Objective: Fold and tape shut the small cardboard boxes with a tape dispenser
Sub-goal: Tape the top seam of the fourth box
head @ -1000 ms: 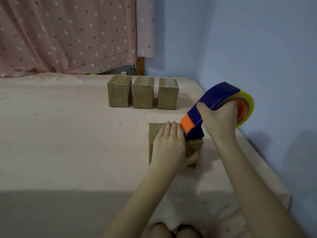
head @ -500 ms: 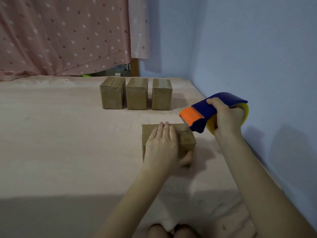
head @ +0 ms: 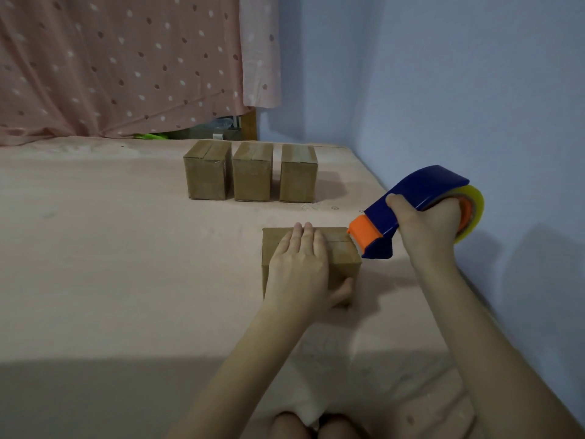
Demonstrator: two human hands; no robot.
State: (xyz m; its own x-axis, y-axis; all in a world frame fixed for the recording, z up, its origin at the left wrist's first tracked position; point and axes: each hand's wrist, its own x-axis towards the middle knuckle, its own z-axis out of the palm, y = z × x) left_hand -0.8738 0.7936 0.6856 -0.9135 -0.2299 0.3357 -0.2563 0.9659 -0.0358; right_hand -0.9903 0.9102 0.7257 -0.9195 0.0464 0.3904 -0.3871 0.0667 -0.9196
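1. Left hand lying flat on top of the near cardboard box, fingers straight and pressed together pointing away, thumb hooked down over the box's near right corner. Same spot as half a second back, no shift worth mentioning.
2. Near box sitting on the pink sheet, a bit right of centre, closed flaps on top with the seam running left to right just past the fingertips. Hasn't budged.
3. Right hand wrapped around the tape dispenser, fingers curled over the blue body, thumb on the near edge.
4. Big change from a second ago: back then the dispenser was standing steeply with its orange nose planted on the box top right next to the left hand. Now lifted off and swung out right, orange nose hovering by the box's far right corner, about level with the seam. Can't tell if the blade is touching the cardboard or just off it.
5. Compared with half a second ago: nose sits lower and closer to the box edge, yellowish tape roll showing more on the right.
6. Three other boxes lined up in a row farther back, close together but apart, unchanged.
7. Dotted pink curtain behind, blue wall on the right.
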